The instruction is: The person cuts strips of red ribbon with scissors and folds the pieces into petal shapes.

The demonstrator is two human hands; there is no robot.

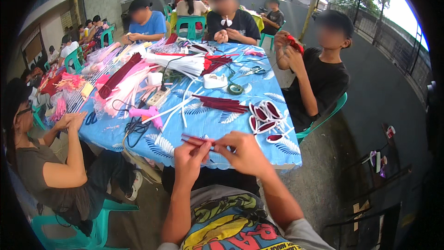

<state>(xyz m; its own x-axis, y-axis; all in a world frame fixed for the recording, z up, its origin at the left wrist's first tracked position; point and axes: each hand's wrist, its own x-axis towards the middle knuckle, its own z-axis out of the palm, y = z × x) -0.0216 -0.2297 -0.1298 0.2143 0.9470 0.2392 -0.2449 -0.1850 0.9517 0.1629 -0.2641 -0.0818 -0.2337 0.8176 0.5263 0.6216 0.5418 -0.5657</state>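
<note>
Just over the near table edge, my left hand (pixel 190 158) is closed in a pinch on dark red pipe cleaners (pixel 188 138), whose ends stick out to the left above the fingers. Close against it, my right hand (pixel 242 153) pinches the other end of the same pieces. The fingers hide where the pieces meet. Beyond my hands lies a bundle of dark red pipe cleaners (pixel 220 103). To the right of it are several petal-shaped loops (pixel 267 116) with white rims and dark red middles. A pink glue gun (pixel 149 115) rests left of my hands.
A blue leaf-patterned cloth (pixel 203 128) covers the table. On it are a power strip (pixel 158 98), white tape dispenser (pixel 215 81), green tape roll (pixel 235 89), scissors (pixel 253 71) and piles of white pipe cleaners (pixel 182 63). Co-workers sit at left, right and far side.
</note>
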